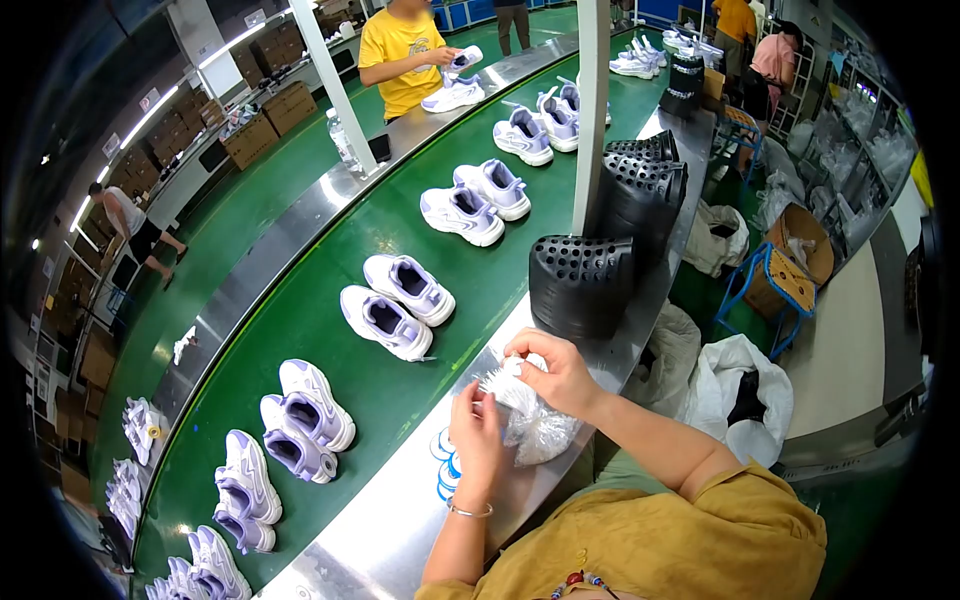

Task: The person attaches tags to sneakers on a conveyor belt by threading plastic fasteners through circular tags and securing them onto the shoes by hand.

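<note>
A bundle of thin white plastic strands is between my hands, above the steel ledge. My right hand pinches its upper end, thumb and fingers closed. My left hand, with a bracelet at the wrist, is at the strands' left side with its fingers curled; what they hold, if anything, is too small to make out. Under my right hand lies a clear plastic bag, crumpled and filled with whitish pieces. Blue-and-white rolls sit beside my left wrist, partly hidden by it.
Pairs of white-and-lilac sneakers line the green conveyor belt. Several black perforated holders and a white post stand along the near ledge. A person in yellow handles a shoe opposite. White sacks and a blue-framed stool are at right.
</note>
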Demonstrator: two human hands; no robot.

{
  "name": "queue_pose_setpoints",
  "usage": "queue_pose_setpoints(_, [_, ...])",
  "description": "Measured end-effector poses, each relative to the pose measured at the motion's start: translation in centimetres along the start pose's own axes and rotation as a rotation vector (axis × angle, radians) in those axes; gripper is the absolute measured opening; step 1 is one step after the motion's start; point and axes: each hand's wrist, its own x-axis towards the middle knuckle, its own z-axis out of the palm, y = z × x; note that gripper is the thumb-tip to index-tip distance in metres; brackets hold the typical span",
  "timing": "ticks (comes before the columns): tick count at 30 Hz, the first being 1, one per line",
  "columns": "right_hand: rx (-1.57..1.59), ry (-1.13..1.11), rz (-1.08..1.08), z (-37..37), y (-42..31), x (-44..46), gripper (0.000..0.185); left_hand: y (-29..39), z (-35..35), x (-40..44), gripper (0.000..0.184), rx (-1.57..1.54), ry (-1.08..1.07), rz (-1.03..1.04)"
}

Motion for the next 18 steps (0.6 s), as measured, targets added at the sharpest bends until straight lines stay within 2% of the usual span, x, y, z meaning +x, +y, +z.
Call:
queue_pose_setpoints(2, [0.127,-0.072,0.106,0.3,0.3,-0.3,0.017,1.4,-1.3,0.2,0.016,-0.217,0.085,-0.079])
queue_pose_setpoints(3, [0.127,-0.070,0.107,0.5,0.5,-0.6,0.017,1.2,-1.7,0.4,0.014,-0.288,0.094,-0.075])
queue_pose_setpoints(5, [0.081,-0.171,0.246,0.8,1.2,-1.3,0.018,1.5,-2.1,0.4,0.014,-0.423,0.076,-0.126])
queue_pose_setpoints(6, [-0.120,-0.174,0.054,1.2,1.1,-1.4,0.021,2.1,-2.3,0.4,0.014,-0.421,0.079,-0.126])
queue_pose_setpoints(8, [-0.189,-0.215,0.061,2.2,0.6,-2.0,0.023,2.8,-2.9,0.3,0.013,-0.587,-0.027,-0.221])
queue_pose_setpoints(10, [-0.300,-0.253,0.032,2.8,1.2,-2.6,0.028,2.5,-3.1,0.1,0.013,-0.607,-0.054,-0.253])
queue_pose_setpoints(15, [-0.314,-0.333,0.122,2.3,1.6,-2.6,0.027,1.5,-3.0,-0.3,0.013,-0.757,-0.137,-0.381])
queue_pose_setpoints(17, [-0.311,-0.345,0.214,1.9,1.3,-2.1,0.024,1.1,-3.3,0.1,0.015,-0.772,-0.108,-0.429])
queue_pose_setpoints(18, [-0.186,-0.293,0.190,1.7,2.5,-1.9,0.023,1.0,-3.6,0.4,0.014,-0.770,-0.069,-0.398])
